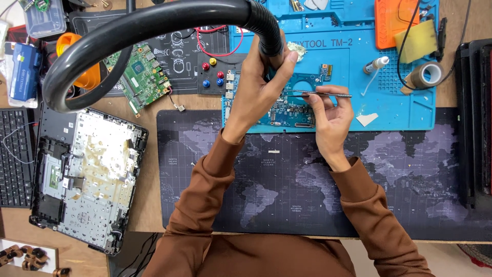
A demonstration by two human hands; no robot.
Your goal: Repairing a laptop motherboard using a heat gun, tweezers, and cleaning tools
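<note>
In the head view, the black flexible hose [154, 31] is gripped near its nozzle by the left hand [259, 90], fingers closed around it. Slim tweezers [323, 94] are pinched in the right hand [330, 115] over the blue circuit board [287, 105], which lies on the blue work mat [389, 82]. Work on the board appears under way, not finished; an opened laptop base [87, 174] lies left.

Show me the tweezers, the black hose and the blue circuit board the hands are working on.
tweezers [323, 94]: head view, middle of the thin metal shaft.
black hose [154, 23]: head view, top of its curved arch.
blue circuit board [287, 110]: head view, bare part between the hands.
</note>
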